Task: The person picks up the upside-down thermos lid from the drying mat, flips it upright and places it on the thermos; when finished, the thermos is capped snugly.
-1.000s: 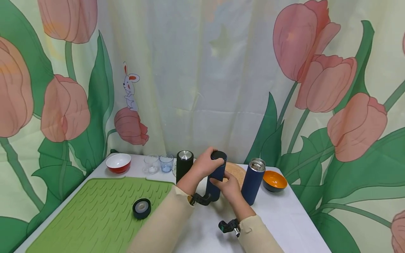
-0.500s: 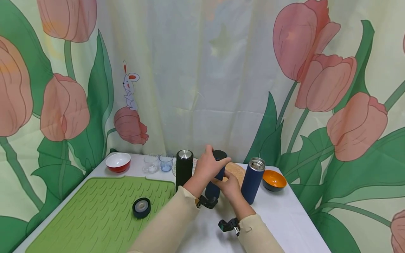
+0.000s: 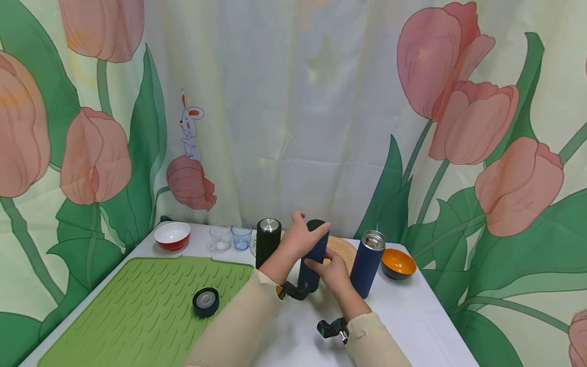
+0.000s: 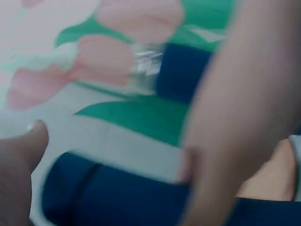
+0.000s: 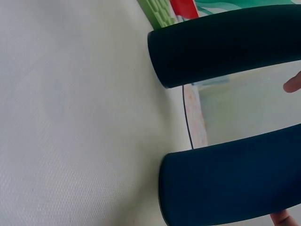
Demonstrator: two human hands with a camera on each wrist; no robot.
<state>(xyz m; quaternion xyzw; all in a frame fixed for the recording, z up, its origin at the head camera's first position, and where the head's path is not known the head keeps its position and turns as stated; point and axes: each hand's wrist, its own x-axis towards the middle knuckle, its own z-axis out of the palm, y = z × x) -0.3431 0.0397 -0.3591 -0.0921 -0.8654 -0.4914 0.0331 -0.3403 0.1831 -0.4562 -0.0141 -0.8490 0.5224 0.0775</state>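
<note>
The capped navy flask [image 3: 314,260] stands upright mid-worktop [image 3: 412,316]; the right hand [image 3: 334,272] curls round its body; the left hand [image 3: 300,239], fingers seemingly spread, rests at its cap, mid-twist; next needs a fresh grip.

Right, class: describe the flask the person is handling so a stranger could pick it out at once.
Start at the white table before the tulip curtain and find three upright flasks near its back edge. The middle one, the dark blue flask, is it. The black flask and the open-topped blue flask stand untouched; both hands touch this one.
</note>
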